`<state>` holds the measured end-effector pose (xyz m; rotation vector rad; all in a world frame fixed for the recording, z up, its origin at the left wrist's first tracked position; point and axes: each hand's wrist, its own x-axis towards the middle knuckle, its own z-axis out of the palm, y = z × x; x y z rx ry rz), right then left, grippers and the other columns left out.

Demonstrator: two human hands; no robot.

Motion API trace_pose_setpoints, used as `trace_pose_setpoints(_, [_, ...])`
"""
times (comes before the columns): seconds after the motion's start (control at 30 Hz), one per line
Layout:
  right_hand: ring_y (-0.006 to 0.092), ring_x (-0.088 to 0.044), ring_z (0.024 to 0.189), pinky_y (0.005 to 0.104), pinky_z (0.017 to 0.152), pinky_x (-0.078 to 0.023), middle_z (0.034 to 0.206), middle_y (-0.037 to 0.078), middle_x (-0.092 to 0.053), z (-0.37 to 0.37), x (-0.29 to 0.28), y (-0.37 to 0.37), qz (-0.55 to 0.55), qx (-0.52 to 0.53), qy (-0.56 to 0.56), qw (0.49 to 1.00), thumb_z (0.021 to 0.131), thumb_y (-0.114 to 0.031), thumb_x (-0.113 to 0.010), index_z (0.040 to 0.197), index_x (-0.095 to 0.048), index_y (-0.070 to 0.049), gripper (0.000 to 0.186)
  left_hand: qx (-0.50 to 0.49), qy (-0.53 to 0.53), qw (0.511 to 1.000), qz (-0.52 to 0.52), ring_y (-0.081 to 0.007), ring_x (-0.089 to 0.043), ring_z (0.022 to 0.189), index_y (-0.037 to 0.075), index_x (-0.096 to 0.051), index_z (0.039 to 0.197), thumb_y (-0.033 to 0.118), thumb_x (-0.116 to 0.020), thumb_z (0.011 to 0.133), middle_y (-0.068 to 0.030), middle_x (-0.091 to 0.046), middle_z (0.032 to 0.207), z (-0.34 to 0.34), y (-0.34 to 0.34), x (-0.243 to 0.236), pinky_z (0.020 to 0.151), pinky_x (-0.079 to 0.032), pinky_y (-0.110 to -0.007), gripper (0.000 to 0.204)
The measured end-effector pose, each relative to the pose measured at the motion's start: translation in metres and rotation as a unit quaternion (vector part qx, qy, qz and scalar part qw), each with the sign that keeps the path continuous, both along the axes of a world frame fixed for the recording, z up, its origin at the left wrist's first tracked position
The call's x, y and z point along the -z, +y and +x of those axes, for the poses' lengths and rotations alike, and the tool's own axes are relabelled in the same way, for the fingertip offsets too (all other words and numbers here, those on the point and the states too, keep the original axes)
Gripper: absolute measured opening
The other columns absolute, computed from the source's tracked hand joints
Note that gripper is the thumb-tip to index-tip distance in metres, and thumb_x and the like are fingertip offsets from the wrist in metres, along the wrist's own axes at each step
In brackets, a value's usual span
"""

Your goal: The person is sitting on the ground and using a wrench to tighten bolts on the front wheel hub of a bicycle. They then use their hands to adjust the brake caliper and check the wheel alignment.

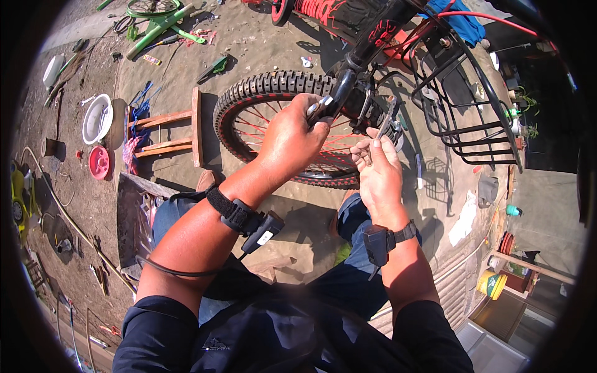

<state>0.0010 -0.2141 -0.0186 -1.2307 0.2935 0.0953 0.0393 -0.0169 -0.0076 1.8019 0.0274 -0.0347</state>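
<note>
Just ahead of both hands is a bike: its knobbly wheel with red spokes lies under and beyond the left hand, and its black wire rack spreads forward and right of the right hand. The ground below them is grey-brown, sunlit and crossed by shadows. Left of the left hand stand a wooden stool, a white basin and a red bowl; farther forward lies a green frame. Well right of the right hand is a yellow bucket. Both forearms reach forward. The left hand is curled closed around a small silvery piece against the black tube. The right, palm up, bends its fingers toward the thumb beside a slim metal part; whether it grips that, I cannot tell.
</note>
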Motion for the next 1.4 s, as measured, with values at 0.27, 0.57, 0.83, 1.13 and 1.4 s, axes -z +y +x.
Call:
trace_pose_setpoints(0.27, [0.0252,-0.069,0.085,0.0359,0.08,-0.053,0.096,0.014,-0.071,-0.015,-0.024,0.02,-0.363,-0.111,-0.18,0.907,0.101,-0.014,-0.054,0.116,-0.064,0.002,0.024,0.143,0.053,0.914,-0.377,-0.0077,-0.061,0.086,-0.001,-0.062,0.118,0.017,-0.067,0.099,-0.0009,-0.067,0.094,-0.029,-0.002,-0.021,0.078,-0.053,-0.027,0.026])
trace_pose_setpoints(0.57, [0.036,-0.067,0.083,0.0412,0.074,-0.052,0.092,0.018,-0.068,-0.005,-0.048,0.028,-0.423,-0.23,-0.234,0.844,0.095,-0.011,-0.062,0.106,-0.066,0.001,0.017,0.11,0.08,0.931,-0.338,-0.0034,-0.047,0.065,0.006,-0.064,0.102,0.021,-0.064,0.101,0.0048,-0.058,0.079,-0.027,0.014,-0.026,0.057,-0.038,-0.022,0.016])
trace_pose_setpoints(0.83, [0.031,-0.065,0.095,0.0388,0.085,-0.051,0.098,0.014,-0.067,0.037,-0.049,-0.01,-0.63,-0.027,-0.315,0.709,0.095,-0.012,-0.064,0.098,-0.069,-0.002,0.011,0.087,0.132,0.906,-0.394,-0.0048,-0.043,0.057,0.01,-0.06,0.09,0.032,-0.061,0.102,0.0056,-0.051,0.069,-0.013,0.037,-0.023,0.052,-0.034,-0.023,0.026])
trace_pose_setpoints(1.13, [0.0297,-0.066,0.101,0.0341,0.092,-0.049,0.104,0.017,-0.07,0.086,-0.031,-0.033,-0.593,-0.057,-0.23,0.77,0.097,-0.021,-0.066,0.108,-0.069,0.005,0.028,0.079,0.136,0.907,-0.391,-0.0049,-0.043,0.058,0.01,-0.062,0.093,0.032,-0.062,0.102,0.0059,-0.05,0.07,-0.01,0.036,-0.024,0.053,-0.034,-0.023,0.023])
trace_pose_setpoints(1.4, [0.025,-0.064,0.087,0.0334,0.081,-0.049,0.091,0.012,-0.069,0.097,-0.022,-0.037,-0.606,-0.071,-0.285,0.74,0.096,-0.018,-0.067,0.097,-0.068,0.005,0.023,0.068,0.163,0.908,-0.38,-0.0046,-0.044,0.058,0.011,-0.064,0.094,0.029,-0.061,0.102,0.0063,-0.051,0.07,-0.011,0.039,-0.022,0.052,-0.033,-0.023,0.02])
